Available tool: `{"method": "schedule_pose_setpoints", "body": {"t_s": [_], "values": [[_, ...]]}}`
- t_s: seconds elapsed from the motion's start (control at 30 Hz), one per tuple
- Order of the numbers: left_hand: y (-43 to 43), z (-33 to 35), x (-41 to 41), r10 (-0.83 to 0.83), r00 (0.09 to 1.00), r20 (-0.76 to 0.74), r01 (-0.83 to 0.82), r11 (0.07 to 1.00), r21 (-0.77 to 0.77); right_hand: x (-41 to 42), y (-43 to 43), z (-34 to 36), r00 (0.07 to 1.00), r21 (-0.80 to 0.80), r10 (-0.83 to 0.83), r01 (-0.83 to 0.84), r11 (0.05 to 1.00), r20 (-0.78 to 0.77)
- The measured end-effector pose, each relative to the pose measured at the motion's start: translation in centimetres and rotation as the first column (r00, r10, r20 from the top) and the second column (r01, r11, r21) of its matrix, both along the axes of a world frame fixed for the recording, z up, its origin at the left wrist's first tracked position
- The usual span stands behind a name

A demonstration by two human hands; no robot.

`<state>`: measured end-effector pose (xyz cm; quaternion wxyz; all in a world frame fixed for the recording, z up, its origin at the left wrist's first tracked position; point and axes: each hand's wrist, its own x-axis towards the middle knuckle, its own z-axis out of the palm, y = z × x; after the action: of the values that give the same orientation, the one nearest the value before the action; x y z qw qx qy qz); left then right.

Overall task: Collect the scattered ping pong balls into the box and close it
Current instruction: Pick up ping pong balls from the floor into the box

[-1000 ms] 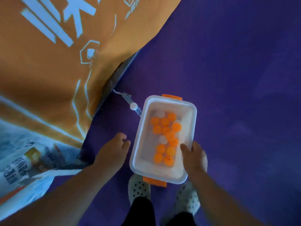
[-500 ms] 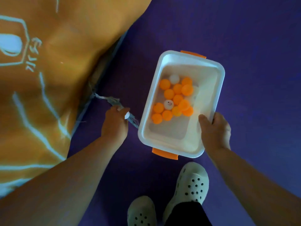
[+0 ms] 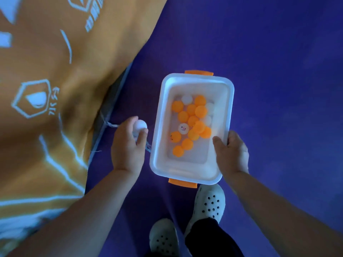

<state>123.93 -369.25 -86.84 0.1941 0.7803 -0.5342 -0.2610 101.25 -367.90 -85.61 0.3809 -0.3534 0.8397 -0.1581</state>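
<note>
**Beside the box, a ball in hand**

The left hand (image 3: 128,147) pinches a white ball (image 3: 141,124) just left of the open box (image 3: 157,127), whose right rim the right hand (image 3: 233,154) grips, thumb inside. Within lie orange and white balls (image 3: 192,117), purple floor (image 3: 278,71) beneath.

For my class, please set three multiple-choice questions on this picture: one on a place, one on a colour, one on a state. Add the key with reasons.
1. Where is the white ball in the left hand, relative to the box? A inside it; B outside, beside its left wall; C under it.
2. Most balls in the box are: A orange; B green; C black.
3. The box is: A open, no lid on; B lidded; C upturned.
Key: 1 B, it is held outside the rim; 2 A, orange plainly dominates; 3 A, the contents show from above.
</note>
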Motion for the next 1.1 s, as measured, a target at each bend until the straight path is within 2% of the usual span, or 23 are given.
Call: {"method": "schedule_pose_setpoints", "body": {"t_s": [0.1,0.3,0.37,0.47,0.57,0.63,0.73,0.87,1.1], "values": [[-0.4,7.1,-1.8,-0.208,0.978,0.011,0.208,0.966,-0.152,0.1,-0.4,6.3,1.0,0.0,0.006,-0.006,1.0,-0.004],[-2.8,22.2,-4.8,-0.426,0.897,0.117,0.441,0.877,-0.192,-1.0,-1.4,21.3,0.998,-0.003,0.053,-0.053,0.999,0.042],[-3.0,27.7,-5.2,-0.405,0.903,0.144,0.426,0.886,-0.18,-1.7,-1.1,26.9,0.998,-0.015,0.063,-0.063,0.998,0.028],[-2.2,36.7,-6.1,-0.291,0.948,0.125,0.307,0.942,-0.138,-3.0,-0.1,35.7,0.999,-0.048,0.035,-0.034,0.998,0.026],[-0.6,44.8,-7.5,-0.21,0.978,0.002,0.21,0.977,0.018,-4.5,2.2,43.7,0.999,-0.064,-0.005,0.008,0.998,0.039],[0.5,49.1,-8.8,-0.194,0.978,-0.074,0.201,0.973,0.111,-5.7,4.1,48.2,0.998,-0.073,-0.046,0.049,0.996,0.035],[2.0,54.7,-11.5,-0.25,0.961,-0.118,0.268,0.946,0.181,-8.0,7.0,53.6,0.994,-0.076,-0.106,0.106,0.991,-0.001],[4.1,60.2,-16.3,-0.392,0.91,-0.134,0.411,0.893,0.181,-11.9,11.3,59.1,0.978,-0.108,-0.204,0.198,0.974,-0.046],[6.1,64.6,-28.5,-0.562,0.819,-0.119,0.573,0.785,0.237,-21.8,17.3,62.9,0.901,-0.158,-0.431,0.42,0.893,-0.042]]}}
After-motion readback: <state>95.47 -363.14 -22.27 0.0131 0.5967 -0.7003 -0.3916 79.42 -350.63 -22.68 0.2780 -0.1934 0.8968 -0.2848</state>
